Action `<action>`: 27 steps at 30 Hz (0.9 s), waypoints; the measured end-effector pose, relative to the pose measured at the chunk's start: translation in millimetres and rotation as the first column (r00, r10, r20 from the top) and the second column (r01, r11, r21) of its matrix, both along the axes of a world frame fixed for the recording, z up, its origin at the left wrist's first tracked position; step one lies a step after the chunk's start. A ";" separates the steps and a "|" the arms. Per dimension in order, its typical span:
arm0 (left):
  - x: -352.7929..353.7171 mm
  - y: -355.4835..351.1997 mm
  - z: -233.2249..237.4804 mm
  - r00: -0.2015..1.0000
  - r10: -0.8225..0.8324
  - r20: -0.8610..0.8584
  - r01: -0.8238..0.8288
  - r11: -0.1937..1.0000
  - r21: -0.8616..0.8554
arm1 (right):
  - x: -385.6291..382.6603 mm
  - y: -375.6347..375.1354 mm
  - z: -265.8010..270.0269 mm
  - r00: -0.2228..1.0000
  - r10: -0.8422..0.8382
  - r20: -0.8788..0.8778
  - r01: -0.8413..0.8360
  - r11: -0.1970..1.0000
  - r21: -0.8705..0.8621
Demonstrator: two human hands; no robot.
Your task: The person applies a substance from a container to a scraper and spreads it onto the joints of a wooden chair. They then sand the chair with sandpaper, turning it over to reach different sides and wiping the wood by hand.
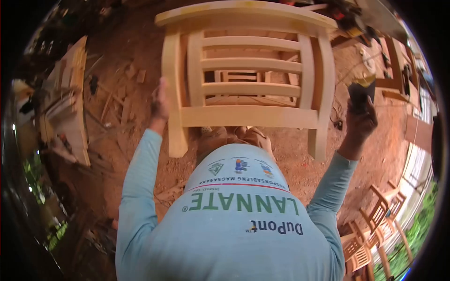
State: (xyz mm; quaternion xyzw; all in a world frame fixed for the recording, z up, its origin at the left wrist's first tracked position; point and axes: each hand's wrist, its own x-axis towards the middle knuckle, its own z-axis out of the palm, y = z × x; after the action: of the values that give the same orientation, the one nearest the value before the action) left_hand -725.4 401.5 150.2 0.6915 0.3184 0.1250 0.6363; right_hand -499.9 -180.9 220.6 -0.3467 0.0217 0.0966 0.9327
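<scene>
A pale wooden chair-like frame [248, 117] stands upright before me, with curved side posts, horizontal slats and a wide top rail [243, 11]. My left hand [161, 103] is at the outer side of its left post, fingers stretched out along the wood; whether any fingertips curl behind it is hidden. Off to the right of the frame, my right hand [362, 119] is raised and closed on a dark, bent piece of sandpaper [361, 91] with a yellowish inner side. A gap separates the sandpaper from the right post.
Wooden boards [70, 107] lean at the left. Wood scraps [126, 107] litter the reddish dirt floor. Several slatted wooden chairs [375, 225] are at the lower right, and more timber [396, 70] stands at the upper right. Tools lie near the top right.
</scene>
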 end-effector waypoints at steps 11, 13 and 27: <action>-51.0 53.1 -12.2 0.973 -0.182 -0.143 0.143 0.958 -0.248 | -105.1 139.3 17.8 0.991 0.133 -0.029 -0.135 0.942 -0.307; -75.3 67.2 -47.1 0.959 -0.155 -0.236 0.107 0.973 -0.202 | -142.5 193.3 31.0 0.980 0.198 0.033 -0.172 0.910 -0.378; -369.8 134.6 -187.6 0.471 -0.196 -0.860 0.345 0.938 -0.025 | -233.3 367.1 30.2 0.121 0.791 0.600 0.425 0.505 -0.751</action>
State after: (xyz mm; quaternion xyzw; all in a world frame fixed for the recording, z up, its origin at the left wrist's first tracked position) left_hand -1095.2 536.0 -37.3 0.7508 0.4643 -0.3082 0.3547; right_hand -733.1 186.2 250.8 -0.7075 -0.5970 -0.0307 0.3770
